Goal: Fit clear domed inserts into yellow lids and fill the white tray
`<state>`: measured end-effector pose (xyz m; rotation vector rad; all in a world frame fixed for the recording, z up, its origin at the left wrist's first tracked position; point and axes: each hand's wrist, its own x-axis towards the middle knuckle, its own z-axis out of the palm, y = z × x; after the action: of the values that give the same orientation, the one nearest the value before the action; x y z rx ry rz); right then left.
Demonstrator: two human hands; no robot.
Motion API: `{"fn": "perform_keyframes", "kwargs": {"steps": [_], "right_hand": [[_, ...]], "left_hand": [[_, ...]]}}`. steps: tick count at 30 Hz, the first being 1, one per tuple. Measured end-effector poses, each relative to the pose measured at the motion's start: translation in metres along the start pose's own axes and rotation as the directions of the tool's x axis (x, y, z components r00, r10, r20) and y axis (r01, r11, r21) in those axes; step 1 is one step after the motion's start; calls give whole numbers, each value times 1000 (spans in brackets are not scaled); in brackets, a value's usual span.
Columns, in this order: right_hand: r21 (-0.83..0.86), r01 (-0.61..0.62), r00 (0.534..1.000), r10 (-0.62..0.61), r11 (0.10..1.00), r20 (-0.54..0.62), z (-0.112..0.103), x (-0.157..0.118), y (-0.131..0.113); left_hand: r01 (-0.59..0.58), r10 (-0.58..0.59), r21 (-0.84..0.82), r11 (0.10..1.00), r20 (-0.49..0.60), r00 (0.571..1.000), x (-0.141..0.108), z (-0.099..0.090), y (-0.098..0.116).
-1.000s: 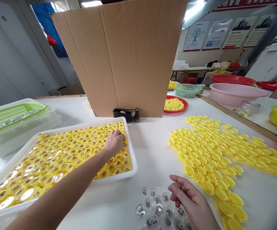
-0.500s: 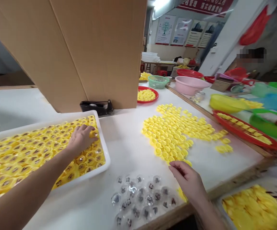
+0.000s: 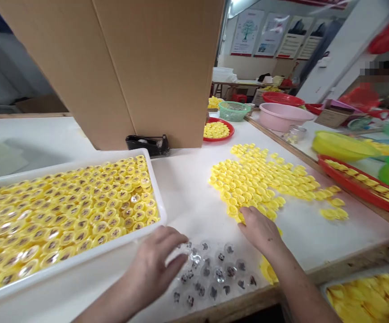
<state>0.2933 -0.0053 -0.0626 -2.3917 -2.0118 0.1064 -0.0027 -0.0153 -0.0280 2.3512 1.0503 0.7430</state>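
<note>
My left hand hovers at the left edge of a group of clear round plastic capsules, each with a small dark figure inside. Its fingertips are at the nearest capsules, and nothing shows in its grip. My right hand is on the lower edge of a spread of loose yellow plastic caps, its fingertips at one cap. Whether it grips that cap cannot be told. To the left, a white plastic tray is packed with yellow caps with clear tops.
A tall cardboard sheet stands behind a black tape dispenser. Farther back are a red plate of caps, a green basket and a pink basin. A red tray and a crate of yellow pieces lie right.
My left hand has left the tray and moved down to the clear capsules. My right hand has moved up onto the edge of the yellow caps. The view has shifted slightly.
</note>
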Motion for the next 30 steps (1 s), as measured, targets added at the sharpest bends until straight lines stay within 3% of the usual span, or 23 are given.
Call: {"fn": "perform_keyframes", "kwargs": {"steps": [4, 9, 13, 15, 18, 19, 21, 25, 30], "right_hand": [[-12, 25, 997, -24, 1000, 72, -4, 4, 2], [24, 56, 993, -58, 998, 103, -6, 3, -2], [93, 94, 991, -102, 991, 83, -11, -5, -23], [147, 131, 988, -141, 980, 61, -16, -14, -41], [238, 212, 975, -222, 948, 16, -24, -31, -71], [284, 243, 968, -251, 928, -8, -26, -36, -80], [393, 299, 952, -298, 870, -64, -28, -45, -88], [495, 333, 941, -314, 803, -125, -23, -51, -69], [365, 387, 900, -434, 847, 53, -14, -53, -31]], "left_hand": [[152, -124, -159, 975, 173, 977, -9, 35, 8], [325, -284, -211, 922, 201, 937, 3, 33, -2], [504, -434, -345, 792, 264, 862, 10, 34, -3], [601, -499, -556, 574, 345, 795, 13, 39, 0], [615, -456, -789, 7, 544, 704, 16, 48, 6], [588, -413, -796, -141, 587, 696, 16, 51, 8], [546, -352, -783, -297, 621, 700, 16, 55, 7], [502, -400, -795, -341, 606, 687, 13, 57, -2], [501, -446, -808, -309, 589, 674, 13, 56, -11]]}}
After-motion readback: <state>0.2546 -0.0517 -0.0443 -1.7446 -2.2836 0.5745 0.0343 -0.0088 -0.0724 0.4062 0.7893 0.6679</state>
